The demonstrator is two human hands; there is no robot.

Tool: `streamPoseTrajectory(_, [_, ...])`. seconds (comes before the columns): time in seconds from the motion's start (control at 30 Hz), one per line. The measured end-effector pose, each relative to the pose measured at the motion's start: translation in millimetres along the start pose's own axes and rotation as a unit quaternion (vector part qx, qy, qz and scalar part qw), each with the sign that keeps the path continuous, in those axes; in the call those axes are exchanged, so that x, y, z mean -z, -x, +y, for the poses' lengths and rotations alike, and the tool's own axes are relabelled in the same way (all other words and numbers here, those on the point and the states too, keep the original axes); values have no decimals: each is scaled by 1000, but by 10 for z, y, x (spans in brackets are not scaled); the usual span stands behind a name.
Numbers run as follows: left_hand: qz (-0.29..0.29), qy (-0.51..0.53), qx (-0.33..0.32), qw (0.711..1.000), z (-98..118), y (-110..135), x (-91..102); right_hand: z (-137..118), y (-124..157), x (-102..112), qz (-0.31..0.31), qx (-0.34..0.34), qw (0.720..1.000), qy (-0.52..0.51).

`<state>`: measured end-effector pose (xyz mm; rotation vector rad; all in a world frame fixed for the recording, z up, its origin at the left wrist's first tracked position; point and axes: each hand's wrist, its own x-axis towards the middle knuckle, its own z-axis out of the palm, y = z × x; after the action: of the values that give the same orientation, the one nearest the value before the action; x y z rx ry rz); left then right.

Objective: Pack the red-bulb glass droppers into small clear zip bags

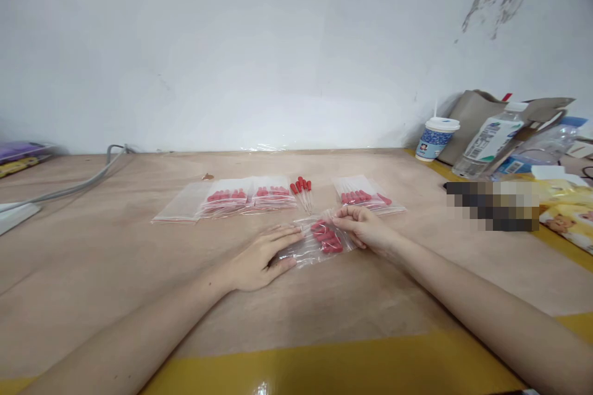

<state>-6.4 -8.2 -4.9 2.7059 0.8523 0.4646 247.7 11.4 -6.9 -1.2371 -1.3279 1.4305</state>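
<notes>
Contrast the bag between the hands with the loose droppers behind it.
The bag encases its contents in clear plastic; the loose droppers lie uncovered. The left hand and right hand touch the bag; neither touches the loose droppers. Both show red tops.

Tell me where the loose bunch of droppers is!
In the head view, the loose bunch lies near centre, right of the left bag pile and beyond the bag the right hand pinches.
</notes>
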Motion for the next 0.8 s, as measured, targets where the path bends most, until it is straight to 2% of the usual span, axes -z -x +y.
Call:
streamPoseTrajectory(0.1, [-5,-2,0,1000,3,-3,3,17,-22,46,-16,-7,1000,5])
streamPoseTrajectory(0.27, [-15,-3,9,1000,16,-15,19,76,-104,119,119,75,988,71])
streamPoseTrajectory(0.3, [-16,-2,7,1000,16,-15,21,84,-117,128,112,82,986,94])
streamPoseTrajectory(0.47, [-13,6,-2,1000,17,2,23,49,-101,107,-10,56,987,150])
streamPoseTrajectory(0.57, [-4,9,12,1000,22,18,27,-18,-31,73,-73,48,993,75])
streamPoseTrajectory(0.63, [17,0,30,999,15,24,25,-77,21,94,-91,32,995,12])
streamPoseTrajectory(0.7, [53,-20,44,997,-6,24,15,-149,52,170,-71,24,997,-36])
streamPoseTrajectory(0.8, [131,-64,51,988,-59,11,-6,-259,23,342,25,60,993,-95])
